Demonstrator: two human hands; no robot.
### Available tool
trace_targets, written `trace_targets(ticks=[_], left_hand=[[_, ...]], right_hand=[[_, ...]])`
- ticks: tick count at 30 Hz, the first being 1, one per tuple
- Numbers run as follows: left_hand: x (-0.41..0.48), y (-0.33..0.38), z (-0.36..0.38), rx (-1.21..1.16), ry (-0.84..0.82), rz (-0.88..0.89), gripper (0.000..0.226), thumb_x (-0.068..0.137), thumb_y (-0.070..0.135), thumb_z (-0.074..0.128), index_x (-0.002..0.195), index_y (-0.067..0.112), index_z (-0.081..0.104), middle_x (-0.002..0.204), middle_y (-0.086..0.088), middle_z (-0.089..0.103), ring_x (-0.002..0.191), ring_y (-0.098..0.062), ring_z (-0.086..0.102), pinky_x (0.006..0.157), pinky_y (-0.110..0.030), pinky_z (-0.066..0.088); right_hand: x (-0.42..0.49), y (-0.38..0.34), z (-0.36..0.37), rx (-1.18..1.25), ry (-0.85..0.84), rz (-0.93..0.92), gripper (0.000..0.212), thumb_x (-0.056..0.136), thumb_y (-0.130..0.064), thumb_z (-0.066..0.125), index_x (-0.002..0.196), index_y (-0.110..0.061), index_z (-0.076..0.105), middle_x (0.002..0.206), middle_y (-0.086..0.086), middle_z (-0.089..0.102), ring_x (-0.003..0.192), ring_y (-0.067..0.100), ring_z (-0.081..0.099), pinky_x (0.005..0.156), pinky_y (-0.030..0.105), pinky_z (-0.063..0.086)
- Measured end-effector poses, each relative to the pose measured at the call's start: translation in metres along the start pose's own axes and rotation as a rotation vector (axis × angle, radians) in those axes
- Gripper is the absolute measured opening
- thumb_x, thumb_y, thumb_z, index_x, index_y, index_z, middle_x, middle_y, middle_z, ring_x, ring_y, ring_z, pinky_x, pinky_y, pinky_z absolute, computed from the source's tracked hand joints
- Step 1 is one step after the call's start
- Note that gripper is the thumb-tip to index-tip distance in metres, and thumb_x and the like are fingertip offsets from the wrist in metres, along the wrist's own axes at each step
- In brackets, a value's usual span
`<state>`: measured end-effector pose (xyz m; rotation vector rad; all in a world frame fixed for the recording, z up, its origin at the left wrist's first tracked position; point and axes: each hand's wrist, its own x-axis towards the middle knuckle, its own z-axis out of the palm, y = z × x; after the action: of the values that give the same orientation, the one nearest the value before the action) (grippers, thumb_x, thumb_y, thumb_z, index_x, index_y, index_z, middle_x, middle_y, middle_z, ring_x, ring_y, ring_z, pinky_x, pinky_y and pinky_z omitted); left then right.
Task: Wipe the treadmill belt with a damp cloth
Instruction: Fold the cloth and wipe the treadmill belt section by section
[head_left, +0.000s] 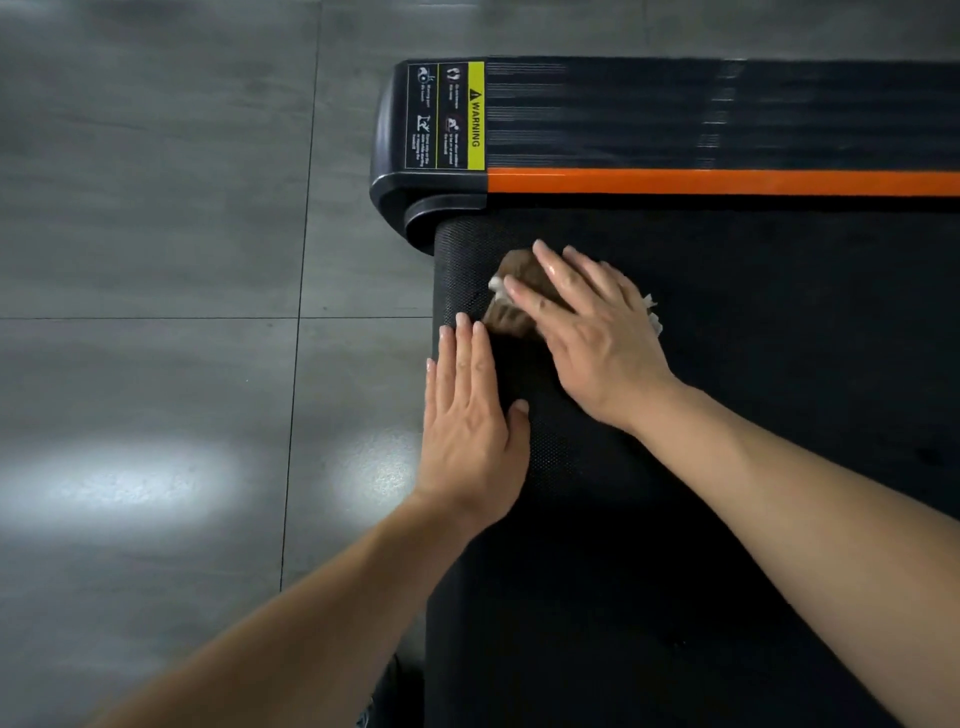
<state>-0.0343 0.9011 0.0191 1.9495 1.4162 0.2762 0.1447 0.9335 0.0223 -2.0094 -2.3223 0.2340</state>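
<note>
The black textured treadmill belt fills the right half of the view and curves down over its end roller at the left. My right hand presses flat on a crumpled brown and white cloth near that end of the belt; most of the cloth is hidden under my palm and fingers. My left hand lies flat on the belt's rounded end just below the cloth, fingers together and extended, holding nothing. Both hands look wet.
A black side rail with an orange stripe runs along the far side of the belt, with a yellow warning label on its end cap. Grey tiled floor with light reflections lies to the left.
</note>
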Motion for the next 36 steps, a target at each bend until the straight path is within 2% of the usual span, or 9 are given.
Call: trace_targets(ticks=[4, 6, 10, 15, 19, 22, 27, 32, 36], left_hand=[[-0.005, 0.001, 0.002, 0.033, -0.002, -0.03, 0.08, 0.096, 0.041, 0.026, 0.161, 0.013, -0.011, 0.168, 0.0, -0.023, 0.153, -0.013, -0.029, 0.122, -0.027, -0.019], [-0.01, 0.001, 0.003, 0.042, -0.004, -0.038, 0.081, 0.096, 0.043, 0.027, 0.161, 0.012, -0.011, 0.165, 0.002, -0.025, 0.153, -0.014, -0.029, 0.124, -0.029, -0.017], [-0.02, -0.005, 0.004, 0.072, -0.025, -0.024, 0.085, 0.093, 0.047, 0.027, 0.161, 0.012, -0.01, 0.167, -0.001, -0.025, 0.154, -0.016, -0.029, 0.126, -0.033, -0.012], [-0.021, -0.005, 0.005, 0.053, -0.018, -0.031, 0.084, 0.094, 0.048, 0.028, 0.162, 0.011, -0.003, 0.168, -0.001, -0.023, 0.153, -0.012, -0.031, 0.127, -0.036, -0.01], [-0.021, -0.006, 0.004, 0.038, -0.024, -0.025, 0.083, 0.095, 0.047, 0.03, 0.163, 0.014, -0.005, 0.17, 0.0, -0.022, 0.152, -0.01, -0.031, 0.125, -0.032, -0.013], [-0.022, -0.007, 0.003, 0.037, -0.04, -0.017, 0.083, 0.094, 0.046, 0.028, 0.162, 0.014, -0.008, 0.169, 0.0, -0.024, 0.151, -0.01, -0.033, 0.124, -0.032, -0.015], [-0.022, -0.007, 0.002, 0.019, -0.041, -0.005, 0.087, 0.091, 0.043, 0.033, 0.163, 0.012, -0.007, 0.169, -0.002, -0.023, 0.152, -0.012, -0.032, 0.126, -0.035, -0.014], [-0.022, -0.007, 0.003, 0.0, -0.033, -0.007, 0.087, 0.093, 0.036, 0.041, 0.163, 0.014, -0.006, 0.17, 0.0, -0.022, 0.152, -0.01, -0.031, 0.125, -0.031, -0.016], [-0.024, -0.011, 0.006, 0.001, -0.004, 0.023, 0.09, 0.088, 0.036, 0.037, 0.163, 0.006, -0.002, 0.171, -0.009, -0.014, 0.156, -0.018, -0.024, 0.128, -0.036, -0.011]], right_hand=[[0.033, -0.016, 0.003, 0.092, 0.128, 0.2, 0.049, 0.102, -0.028, 0.044, 0.15, -0.031, 0.037, 0.161, 0.006, 0.029, 0.147, 0.03, 0.028, 0.12, 0.05, 0.022], [0.025, -0.024, 0.006, 0.114, 0.152, 0.159, 0.048, 0.1, -0.034, 0.05, 0.147, -0.029, 0.044, 0.158, 0.006, 0.036, 0.145, 0.029, 0.033, 0.118, 0.048, 0.026], [-0.019, -0.016, 0.009, 0.13, 0.207, -0.015, 0.036, 0.096, -0.026, 0.06, 0.131, -0.027, 0.063, 0.151, 0.003, 0.046, 0.14, 0.028, 0.039, 0.11, 0.047, 0.035], [0.016, -0.012, 0.007, 0.053, 0.245, 0.11, 0.046, 0.094, -0.048, 0.056, 0.139, -0.036, 0.054, 0.138, -0.002, 0.053, 0.114, 0.027, 0.045, 0.088, 0.044, 0.04], [0.042, -0.019, 0.004, 0.056, 0.321, 0.204, 0.03, 0.094, -0.038, 0.057, 0.122, -0.033, 0.067, 0.124, 0.0, 0.06, 0.104, 0.031, 0.052, 0.081, 0.044, 0.04], [0.019, -0.031, 0.006, 0.122, 0.34, 0.13, 0.023, 0.092, -0.029, 0.065, 0.114, -0.026, 0.072, 0.119, 0.002, 0.063, 0.095, 0.03, 0.054, 0.075, 0.043, 0.045], [0.004, -0.014, 0.007, 0.186, 0.295, -0.063, 0.021, 0.091, -0.026, 0.069, 0.111, -0.024, 0.075, 0.119, 0.003, 0.065, 0.091, 0.031, 0.053, 0.074, 0.047, 0.05], [0.06, -0.021, 0.003, 0.176, 0.402, 0.24, 0.024, 0.09, -0.029, 0.066, 0.113, -0.032, 0.073, 0.121, -0.006, 0.067, 0.094, 0.029, 0.053, 0.077, 0.04, 0.045], [-0.001, -0.036, 0.007, 0.28, 0.301, 0.032, 0.023, 0.089, -0.028, 0.07, 0.111, -0.032, 0.075, 0.125, -0.009, 0.065, 0.092, 0.025, 0.053, 0.078, 0.04, 0.045]])
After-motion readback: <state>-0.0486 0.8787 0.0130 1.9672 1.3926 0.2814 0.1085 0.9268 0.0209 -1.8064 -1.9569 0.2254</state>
